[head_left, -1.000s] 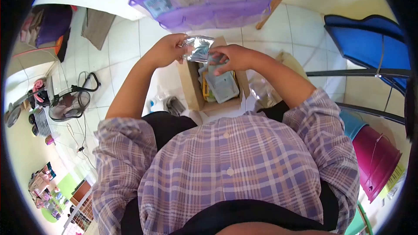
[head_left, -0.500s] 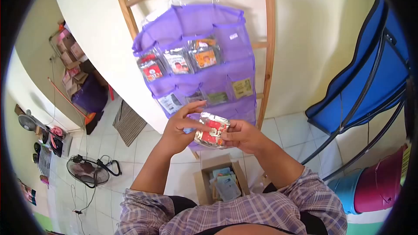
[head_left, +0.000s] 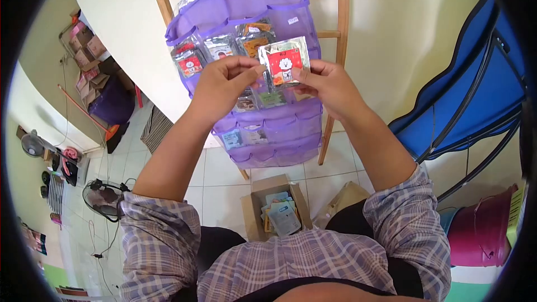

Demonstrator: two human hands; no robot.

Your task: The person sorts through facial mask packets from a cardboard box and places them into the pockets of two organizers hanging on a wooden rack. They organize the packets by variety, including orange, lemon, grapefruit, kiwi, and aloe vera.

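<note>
Packet [head_left: 285, 59], silver-edged with a red front and a white cartoon figure, faced the wearer between the two hands in the head view. The right hand [head_left: 335, 86] pinched it by the lower right edge, thumb laid over the front. The left hand [head_left: 222, 86] had its thumb and forefinger drawn close at the opposite edge; whether they gripped it could not be told. Behind both hands hung a purple pocket organizer [head_left: 279, 157] on a wooden frame [head_left: 343, 0], other packets [head_left: 221, 47] showing in pockets above the left hand. Well below the hands, an open cardboard box [head_left: 253, 218] stood on the tiled floor [head_left: 221, 201], holding more packets [head_left: 284, 218].
</note>
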